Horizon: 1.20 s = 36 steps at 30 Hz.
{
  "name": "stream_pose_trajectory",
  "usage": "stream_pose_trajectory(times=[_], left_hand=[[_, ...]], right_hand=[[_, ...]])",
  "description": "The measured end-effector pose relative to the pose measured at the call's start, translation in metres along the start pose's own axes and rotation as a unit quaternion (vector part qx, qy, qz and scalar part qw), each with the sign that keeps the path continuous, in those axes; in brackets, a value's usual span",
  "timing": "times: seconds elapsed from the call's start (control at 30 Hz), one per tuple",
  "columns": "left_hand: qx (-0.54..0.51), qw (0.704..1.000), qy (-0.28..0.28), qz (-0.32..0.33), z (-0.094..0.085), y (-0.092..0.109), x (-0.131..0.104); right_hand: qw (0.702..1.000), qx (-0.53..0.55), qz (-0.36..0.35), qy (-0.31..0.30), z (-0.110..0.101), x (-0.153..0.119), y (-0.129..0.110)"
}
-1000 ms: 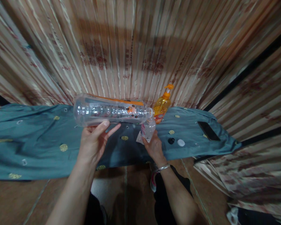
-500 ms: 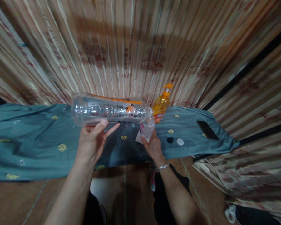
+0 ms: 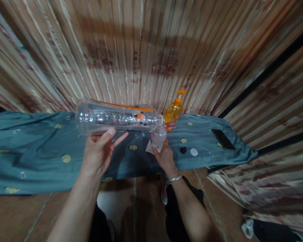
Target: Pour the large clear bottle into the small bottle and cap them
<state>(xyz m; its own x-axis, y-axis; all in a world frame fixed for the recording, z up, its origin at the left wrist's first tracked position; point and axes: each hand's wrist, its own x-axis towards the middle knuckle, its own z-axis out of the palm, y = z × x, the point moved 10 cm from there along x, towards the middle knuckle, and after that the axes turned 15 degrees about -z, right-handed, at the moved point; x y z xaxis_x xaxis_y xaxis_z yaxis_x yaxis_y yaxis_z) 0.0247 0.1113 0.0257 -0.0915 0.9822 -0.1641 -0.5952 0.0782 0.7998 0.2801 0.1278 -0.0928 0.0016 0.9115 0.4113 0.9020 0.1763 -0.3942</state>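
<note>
A large clear plastic bottle (image 3: 113, 118) with an orange-edged label lies sideways in the air, gripped from below by my left hand (image 3: 99, 148). Its open mouth points right and meets the top of a small clear plastic bottle (image 3: 158, 136). Around that small upright bottle my right hand (image 3: 165, 155) is closed, with a bracelet at the wrist. A pale flat piece (image 3: 149, 147) shows under the small bottle; I cannot tell what it is. Whether liquid runs between the two mouths is too blurred to see.
Behind the small bottle stands an orange pump bottle (image 3: 173, 112). A black cap (image 3: 183, 150), a white cap (image 3: 194, 152) and a phone (image 3: 222, 139) lie on the green patterned cloth (image 3: 47, 144) to the right. A pleated curtain (image 3: 151, 50) hangs behind.
Almost nothing differs. Both hands keep their hold on the two bottles, and the whole view has shifted by a few pixels.
</note>
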Motion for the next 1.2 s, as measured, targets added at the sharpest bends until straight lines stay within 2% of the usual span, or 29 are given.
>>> stream_pose_trajectory(times=[0.33,0.57,0.9,1.2], left_hand=[[-0.002,1.000,0.002,0.002,0.0005,0.0005,-0.0005],[0.000,1.000,-0.003,0.004,0.0005,0.0005,-0.0002],[-0.016,1.000,0.003,-0.004,0.0002,-0.0009,-0.0006],[-0.011,1.000,0.004,-0.001,0.0000,-0.0005,-0.0001]], right_hand=[[1.000,-0.017,0.007,-0.007,0.0003,0.0000,0.0002],[1.000,0.004,-0.003,0.013,0.0015,-0.0007,0.0020],[1.000,0.001,0.005,-0.015,-0.0010,0.0004,-0.0012],[1.000,-0.017,0.002,-0.006,-0.0005,-0.0004,-0.0012]])
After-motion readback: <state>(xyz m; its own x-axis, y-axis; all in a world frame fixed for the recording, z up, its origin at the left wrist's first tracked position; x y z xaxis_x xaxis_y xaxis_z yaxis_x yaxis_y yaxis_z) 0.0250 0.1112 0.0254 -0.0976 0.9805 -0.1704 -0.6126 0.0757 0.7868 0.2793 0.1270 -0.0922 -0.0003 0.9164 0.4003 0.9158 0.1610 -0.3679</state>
